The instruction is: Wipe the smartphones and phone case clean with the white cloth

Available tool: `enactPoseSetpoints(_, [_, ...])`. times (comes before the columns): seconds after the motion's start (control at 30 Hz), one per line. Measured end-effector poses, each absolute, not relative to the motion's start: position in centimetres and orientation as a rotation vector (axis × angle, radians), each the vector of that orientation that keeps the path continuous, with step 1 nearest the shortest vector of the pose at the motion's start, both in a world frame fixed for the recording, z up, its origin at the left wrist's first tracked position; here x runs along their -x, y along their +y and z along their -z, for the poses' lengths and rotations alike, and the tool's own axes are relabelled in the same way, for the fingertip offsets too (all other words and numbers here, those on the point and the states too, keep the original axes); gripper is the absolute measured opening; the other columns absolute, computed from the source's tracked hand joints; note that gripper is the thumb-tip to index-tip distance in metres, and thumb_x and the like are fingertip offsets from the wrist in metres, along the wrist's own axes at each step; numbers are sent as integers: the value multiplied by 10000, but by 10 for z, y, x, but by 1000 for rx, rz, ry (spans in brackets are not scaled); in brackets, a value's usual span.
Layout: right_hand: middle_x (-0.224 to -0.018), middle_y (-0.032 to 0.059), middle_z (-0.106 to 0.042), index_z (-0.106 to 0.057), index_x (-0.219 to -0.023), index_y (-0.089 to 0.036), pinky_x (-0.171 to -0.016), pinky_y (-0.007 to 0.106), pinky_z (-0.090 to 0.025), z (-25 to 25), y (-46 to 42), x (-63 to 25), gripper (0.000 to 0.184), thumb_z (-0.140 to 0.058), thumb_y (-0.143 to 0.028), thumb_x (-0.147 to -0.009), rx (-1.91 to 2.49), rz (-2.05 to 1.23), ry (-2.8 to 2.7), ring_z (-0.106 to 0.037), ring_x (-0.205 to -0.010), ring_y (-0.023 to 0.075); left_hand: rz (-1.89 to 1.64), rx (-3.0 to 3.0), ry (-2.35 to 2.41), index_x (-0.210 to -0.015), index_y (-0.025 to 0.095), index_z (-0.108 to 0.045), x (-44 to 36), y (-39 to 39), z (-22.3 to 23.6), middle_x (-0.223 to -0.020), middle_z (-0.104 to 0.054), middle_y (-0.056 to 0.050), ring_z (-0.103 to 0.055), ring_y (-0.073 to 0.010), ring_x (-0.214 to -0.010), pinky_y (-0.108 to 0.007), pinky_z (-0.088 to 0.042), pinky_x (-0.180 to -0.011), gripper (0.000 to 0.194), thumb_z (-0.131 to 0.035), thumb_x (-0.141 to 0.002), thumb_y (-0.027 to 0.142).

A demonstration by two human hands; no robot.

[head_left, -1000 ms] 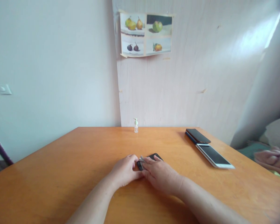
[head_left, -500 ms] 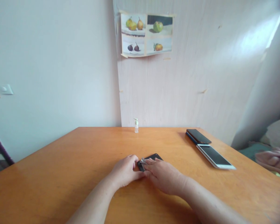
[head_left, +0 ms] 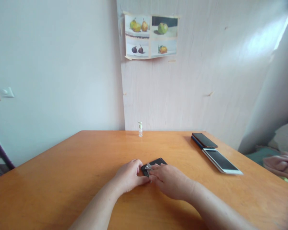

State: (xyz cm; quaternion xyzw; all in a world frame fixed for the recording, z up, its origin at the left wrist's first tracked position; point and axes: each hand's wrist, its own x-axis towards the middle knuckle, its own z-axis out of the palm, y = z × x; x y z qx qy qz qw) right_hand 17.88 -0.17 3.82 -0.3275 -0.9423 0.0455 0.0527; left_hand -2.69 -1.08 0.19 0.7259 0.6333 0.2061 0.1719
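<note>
A small black phone (head_left: 157, 161) lies flat on the orange wooden table (head_left: 62, 179) in front of me. My left hand (head_left: 129, 176) rests curled at the phone's left end, fingers bent against its edge. My right hand (head_left: 169, 180) lies over the phone's near part, its fingertips pressing a small grey cloth (head_left: 148, 166) onto the phone. Most of the phone is hidden under my right hand.
A dark phone (head_left: 204, 140) and a white-framed phone (head_left: 220, 161) lie end to end near the table's right edge. A small pump bottle (head_left: 140, 129) stands at the table's far edge by the wall. A fruit picture (head_left: 150, 35) hangs above.
My right hand has slid slightly to the right and nearer along the phone with the cloth. The left hand has stayed in place.
</note>
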Motion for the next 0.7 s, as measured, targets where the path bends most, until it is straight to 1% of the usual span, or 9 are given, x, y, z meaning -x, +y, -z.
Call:
enactPoseSetpoints(0.1, [-1114, 110, -701, -688, -1053, -182, -853, 334, -477, -40, -5, -178, 381, -325, -275, -984, 978, -81, -2887, -647, -1008, 239, -594, -2062, 1800, -890, 229, -576, 26, -11, -2, -803, -592, 25, -536, -156, -692, -250, -295, -557, 452, -718, -658, 590])
enactPoseSetpoints(0.17, [-1081, 122, -710, -696, -1041, -187, -778, 346, -495, -39, -1, -181, 370, -345, -282, -971, 1149, -2, -2865, -665, -953, 262, -587, -2063, 1800, -898, 232, -579, 27, -11, -2, -812, -596, 24, -536, -157, -696, -249, -291, -557, 417, -720, -669, 551])
enactPoseSetpoints(0.23, [-1043, 138, -719, -706, -1012, -182, -738, 361, -501, -39, 4, -184, 379, -344, -284, -966, 1339, 56, -2819, -678, -910, 280, -574, -2065, 1797, -904, 236, -582, 27, -11, -4, -818, -596, 22, -538, -159, -703, -248, -287, -555, 390, -727, -671, 513])
enactPoseSetpoints(0.3, [-1020, 153, -722, -711, -988, -168, -745, 372, -502, -39, 6, -185, 397, -331, -280, -971, 1424, 77, -2792, -683, -901, 286, -562, -2064, 1796, -905, 238, -582, 27, -12, -5, -819, -596, 21, -539, -162, -707, -247, -285, -554, 383, -736, -664, 493])
enactPoseSetpoints(0.33, [-1018, 157, -722, -713, -986, -164, -762, 372, -499, -39, 5, -185, 398, -332, -279, -973, 1400, 73, -2801, -682, -912, 284, -560, -2060, 1798, -905, 239, -581, 27, -12, -6, -819, -596, 21, -539, -162, -707, -247, -285, -554, 384, -736, -664, 495])
enactPoseSetpoints(0.43, [-1040, 145, -720, -716, -994, -166, -831, 347, -479, -42, -4, -181, 381, -354, -281, -974, 1166, 3, -2867, -668, -960, 260, -559, -2050, 1799, -894, 236, -576, 26, -12, -7, -814, -597, 22, -536, -161, -703, -246, -289, -557, 424, -732, -659, 553])
enactPoseSetpoints(0.5, [-1046, 122, -723, -719, -992, -180, -846, 325, -469, -44, -11, -178, 385, -350, -289, -980, 1022, -68, -2896, -665, -967, 241, -568, -2048, 1789, -881, 233, -572, 26, -12, -6, -803, -596, 24, -537, -159, -700, -246, -294, -560, 444, -717, -663, 592])
enactPoseSetpoints(0.6, [-1023, 103, -729, -716, -988, -195, -796, 322, -478, -46, -12, -178, 392, -336, -289, -981, 1014, -94, -2905, -672, -940, 244, -573, -2054, 1789, -887, 233, -572, 27, -12, -4, -803, -598, 26, -539, -158, -701, -245, -295, -560, 446, -713, -667, 594])
enactPoseSetpoints(0.7, [-990, 119, -733, -714, -973, -192, -727, 335, -484, -47, -5, -182, 392, -335, -291, -975, 1284, -32, -2844, -682, -907, 270, -569, -2062, 1798, -915, 237, -579, 28, -12, -4, -825, -604, 21, -540, -161, -707, -246, -291, -559, 422, -727, -669, 546])
